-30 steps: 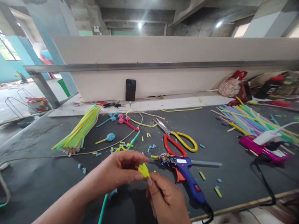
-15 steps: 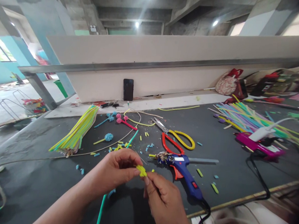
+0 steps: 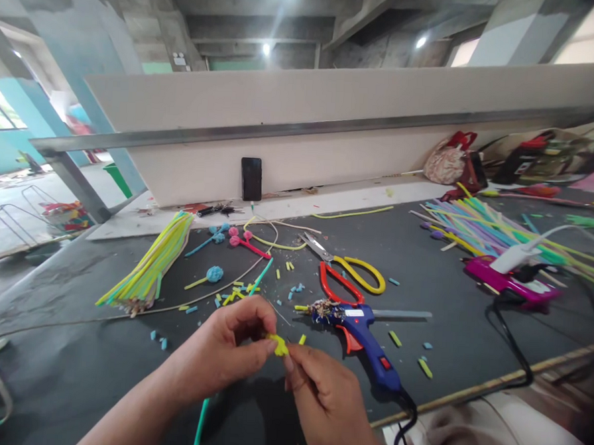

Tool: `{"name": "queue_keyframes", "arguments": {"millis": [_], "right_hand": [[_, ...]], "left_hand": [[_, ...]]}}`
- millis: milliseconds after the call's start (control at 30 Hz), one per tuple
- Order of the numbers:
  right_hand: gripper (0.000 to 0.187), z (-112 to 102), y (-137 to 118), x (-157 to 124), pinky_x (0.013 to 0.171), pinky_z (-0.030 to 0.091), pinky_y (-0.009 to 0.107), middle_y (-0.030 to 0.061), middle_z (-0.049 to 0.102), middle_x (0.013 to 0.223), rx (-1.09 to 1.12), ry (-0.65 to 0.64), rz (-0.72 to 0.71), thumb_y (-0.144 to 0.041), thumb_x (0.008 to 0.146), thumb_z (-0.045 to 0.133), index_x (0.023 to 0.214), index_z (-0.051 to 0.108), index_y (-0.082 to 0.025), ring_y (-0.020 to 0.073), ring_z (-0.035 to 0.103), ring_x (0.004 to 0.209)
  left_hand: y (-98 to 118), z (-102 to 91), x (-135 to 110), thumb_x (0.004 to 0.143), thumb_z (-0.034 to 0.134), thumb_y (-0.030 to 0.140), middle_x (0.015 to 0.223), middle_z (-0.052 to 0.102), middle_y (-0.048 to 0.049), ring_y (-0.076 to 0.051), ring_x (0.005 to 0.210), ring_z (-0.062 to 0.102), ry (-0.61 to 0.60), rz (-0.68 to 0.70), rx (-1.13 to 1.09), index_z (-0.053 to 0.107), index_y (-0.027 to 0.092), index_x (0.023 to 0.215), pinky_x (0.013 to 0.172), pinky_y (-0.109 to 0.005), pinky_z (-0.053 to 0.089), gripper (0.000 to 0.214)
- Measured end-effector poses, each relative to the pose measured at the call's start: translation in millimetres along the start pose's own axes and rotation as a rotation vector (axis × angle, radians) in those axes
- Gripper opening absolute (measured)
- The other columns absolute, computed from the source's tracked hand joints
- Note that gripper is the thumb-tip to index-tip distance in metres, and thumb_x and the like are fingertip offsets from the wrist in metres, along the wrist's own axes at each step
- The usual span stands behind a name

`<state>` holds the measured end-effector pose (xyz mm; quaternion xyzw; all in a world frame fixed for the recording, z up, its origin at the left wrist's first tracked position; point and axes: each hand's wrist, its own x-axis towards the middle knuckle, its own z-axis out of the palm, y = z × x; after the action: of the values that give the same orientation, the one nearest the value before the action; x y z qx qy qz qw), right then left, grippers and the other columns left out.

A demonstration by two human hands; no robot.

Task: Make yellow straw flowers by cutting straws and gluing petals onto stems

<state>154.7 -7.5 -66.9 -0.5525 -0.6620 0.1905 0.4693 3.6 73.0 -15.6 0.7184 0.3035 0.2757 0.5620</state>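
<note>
A small yellow pipe-cleaner cluster (image 3: 280, 345) sits between my two hands above the dark tabletop. My left hand (image 3: 233, 345) pinches it from the left with thumb and forefinger. From the right, my right hand (image 3: 325, 396) presses thumb and forefinger together at its edge; the exact contact is partly hidden. Just right of my hands lies a blue glue gun (image 3: 366, 329) with an orange trigger and a clear glue stick. Scissors (image 3: 344, 268) with red and yellow handles rest open behind it. Cut yellow pieces (image 3: 236, 294) and blue bits (image 3: 297, 289) are scattered nearby.
A yellow-green pipe-cleaner bundle (image 3: 150, 261) lies left, with blue pompom stems (image 3: 214, 274) and a pink one (image 3: 249, 243) beside it. A phone (image 3: 251, 179) leans at the back. Right are mixed pipe cleaners (image 3: 481, 225), a magenta power strip (image 3: 510, 283) and black cables (image 3: 512, 347).
The camera view has shifted slightly. Both hands stay at the yellow cluster, which has turned a little between my fingers.
</note>
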Motion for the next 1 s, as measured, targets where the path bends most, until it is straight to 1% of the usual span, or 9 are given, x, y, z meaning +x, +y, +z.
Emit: {"name": "queue_keyframes", "arguments": {"millis": [67, 133, 200, 300, 400, 500, 567, 767, 1000], "right_hand": [[0.02, -1.6, -0.4, 0.1, 0.057, 0.042, 0.023, 0.0007, 0.061, 0.065, -0.013, 0.004, -0.035, -0.021, 0.088, 0.044, 0.085, 0.063, -0.022, 0.014, 0.058, 0.06], [0.02, -2.3, -0.3, 0.4, 0.057, 0.043, 0.024, 0.0009, 0.063, 0.067, -0.019, 0.018, -0.046, -0.02, 0.088, 0.045, 0.089, 0.065, -0.023, 0.0143, 0.059, 0.061], [0.021, -2.5, 0.9, 0.6, 0.057, 0.044, 0.024, 0.0007, 0.064, 0.068, -0.016, 0.046, -0.044, -0.02, 0.087, 0.046, 0.092, 0.065, -0.024, 0.0141, 0.06, 0.061], [0.021, -3.0, 5.0, 0.7, 0.058, 0.045, 0.024, 0.0006, 0.064, 0.068, -0.01, 0.072, -0.045, -0.019, 0.087, 0.046, 0.095, 0.066, -0.025, 0.0142, 0.06, 0.062], [0.022, -5.7, 8.4, 1.0, 0.06, 0.046, 0.025, 0.0019, 0.064, 0.071, -0.033, 0.089, -0.066, -0.019, 0.087, 0.046, 0.098, 0.065, -0.025, 0.0153, 0.061, 0.065], [0.023, -10.7, 6.5, 2.4, 0.061, 0.046, 0.026, 0.0035, 0.065, 0.074, -0.052, 0.098, -0.091, -0.018, 0.087, 0.045, 0.1, 0.064, -0.023, 0.016, 0.062, 0.068], [0.023, -14.0, 2.3, 3.4, 0.062, 0.046, 0.026, 0.0043, 0.065, 0.076, -0.049, 0.105, -0.114, -0.017, 0.087, 0.045, 0.101, 0.063, -0.023, 0.0163, 0.061, 0.069], [0.019, -17.6, -6.8, 3.0, 0.058, 0.043, 0.026, 0.0031, 0.061, 0.068, -0.034, 0.183, -0.109, -0.016, 0.087, 0.042, 0.087, 0.06, -0.02, 0.0155, 0.059, 0.062], [0.015, -16.3, -5.5, 0.7, 0.057, 0.042, 0.024, 0.002, 0.063, 0.067, -0.031, 0.207, -0.035, -0.02, 0.086, 0.046, 0.084, 0.061, -0.021, 0.0153, 0.059, 0.061]], "left_hand": [[2.0, -2.8, -2.2, 0.075, 0.064, 0.024, 0.08, 0.051, 0.0009, -0.01, 0.072, 0.046, -0.047, -0.009, -0.092, 0.055, 0.02, 0.091, 0.065, -0.022, 0.038, 0.019], [3.0, -6.8, -3.0, 0.069, 0.07, 0.027, 0.087, 0.052, -0.0003, -0.012, 0.077, 0.049, -0.088, -0.028, -0.208, 0.053, 0.025, 0.104, 0.068, -0.023, 0.039, 0.04], [3.6, -11.9, -2.3, 0.063, 0.075, 0.032, 0.091, 0.053, -0.0018, -0.013, 0.077, 0.05, -0.1, -0.038, -0.277, 0.052, 0.026, 0.11, 0.068, -0.025, 0.04, 0.052], [5.1, -19.1, 1.1, 0.063, 0.074, 0.038, 0.084, 0.054, -0.0018, -0.012, 0.07, 0.049, -0.012, -0.044, -0.226, 0.056, 0.021, 0.104, 0.062, -0.023, 0.039, 0.047], [6.2, -21.0, 4.6, 0.063, 0.074, 0.032, 0.069, 0.053, 0.0012, -0.009, 0.062, 0.045, 0.098, -0.129, -0.121, 0.06, 0.016, 0.083, 0.055, -0.02, 0.034, 0.03], [4.2, -13.4, 6.6, 0.057, 0.077, 0.03, 0.061, 0.051, 0.0033, -0.007, 0.055, 0.041, -0.002, -0.254, -0.099, 0.06, 0.014, 0.072, 0.051, -0.019, 0.029, 0.028], [1.1, -4.2, 6.9, 0.056, 0.077, 0.032, 0.06, 0.052, 0.0027, -0.007, 0.055, 0.041, -0.05, -0.271, -0.142, 0.062, 0.013, 0.072, 0.052, -0.019, 0.029, 0.029], [-9.0, 16.7, 5.0, 0.052, 0.079, 0.036, 0.059, 0.054, 0.0021, -0.007, 0.053, 0.041, 0.013, -0.311, -0.337, 0.063, 0.013, 0.068, 0.052, -0.02, 0.029, 0.032], [-8.2, 14.6, 5.3, 0.051, 0.08, 0.034, 0.055, 0.053, 0.0026, -0.006, 0.051, 0.039, 0.04, -0.297, -0.354, 0.062, 0.012, 0.065, 0.05, -0.02, 0.027, 0.032]]}}
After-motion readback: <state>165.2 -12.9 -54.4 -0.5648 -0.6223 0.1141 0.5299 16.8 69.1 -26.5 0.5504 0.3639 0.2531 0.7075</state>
